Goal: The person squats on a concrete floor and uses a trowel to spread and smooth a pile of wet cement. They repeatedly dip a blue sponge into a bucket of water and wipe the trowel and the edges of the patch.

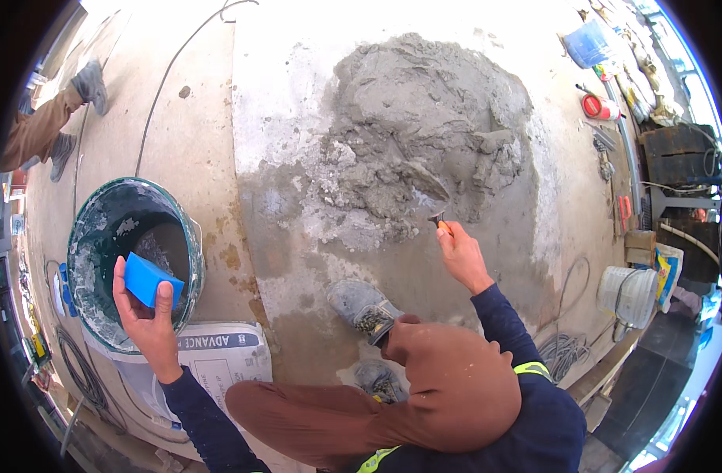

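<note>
My left hand [149, 319] grips a blue rectangular block [151, 281], thumb on its near side and fingers along the other; what it is made of I cannot tell. It is held over the dark green bucket [83, 276], whose inside is smeared with cement and has grey material at the bottom. My right hand [462, 256] is closed around the orange handle of a trowel [437, 217]. The trowel's blade points away from me at the near edge of a large heap of wet grey mortar [440, 102] spread on the floor.
A cement bag [223, 355] lies beside the bucket. My shoe [357, 303] is close to the mortar. At the right are a white bucket [627, 296], coiled cable [562, 355] and a red container [597, 106]. Another person's legs [53, 126] show at the upper left, near a cable [165, 75].
</note>
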Action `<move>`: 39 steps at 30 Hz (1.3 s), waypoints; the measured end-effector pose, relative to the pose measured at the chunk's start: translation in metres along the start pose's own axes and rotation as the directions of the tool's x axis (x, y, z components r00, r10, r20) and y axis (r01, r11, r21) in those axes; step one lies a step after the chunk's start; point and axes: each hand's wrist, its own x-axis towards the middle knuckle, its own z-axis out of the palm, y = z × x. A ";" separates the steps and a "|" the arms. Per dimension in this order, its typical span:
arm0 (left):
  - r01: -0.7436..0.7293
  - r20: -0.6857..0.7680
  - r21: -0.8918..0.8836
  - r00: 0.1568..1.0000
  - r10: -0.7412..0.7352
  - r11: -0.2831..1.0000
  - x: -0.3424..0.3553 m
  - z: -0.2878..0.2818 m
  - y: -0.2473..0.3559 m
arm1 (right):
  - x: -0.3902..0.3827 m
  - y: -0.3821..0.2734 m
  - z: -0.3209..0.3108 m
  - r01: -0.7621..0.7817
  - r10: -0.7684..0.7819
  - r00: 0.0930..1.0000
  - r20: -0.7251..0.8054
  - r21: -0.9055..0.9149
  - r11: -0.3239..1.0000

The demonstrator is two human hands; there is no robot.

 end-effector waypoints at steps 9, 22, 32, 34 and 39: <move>-0.009 0.018 -0.016 1.000 0.009 1.000 0.001 0.012 -0.007 | 0.042 0.003 0.040 -0.211 0.215 0.977 0.008 0.229 0.950; -0.040 0.032 0.005 0.999 0.039 0.999 0.001 0.018 -0.002 | 0.101 -0.012 0.051 0.118 -0.121 0.988 -0.092 -0.037 0.992; -0.001 -0.023 -0.009 1.000 0.001 1.000 0.000 0.004 0.006 | 0.068 -0.025 0.000 0.262 -0.258 0.965 0.049 -0.100 0.960; 0.013 0.001 -0.014 1.000 -0.013 1.000 0.000 0.008 0.000 | 0.075 -0.029 0.010 0.178 -0.173 0.984 0.051 -0.126 0.976; 0.017 0.026 -0.018 1.000 -0.016 1.000 0.000 0.013 0.002 | 0.119 -0.013 0.059 0.219 -0.221 0.972 -0.083 -0.039 0.975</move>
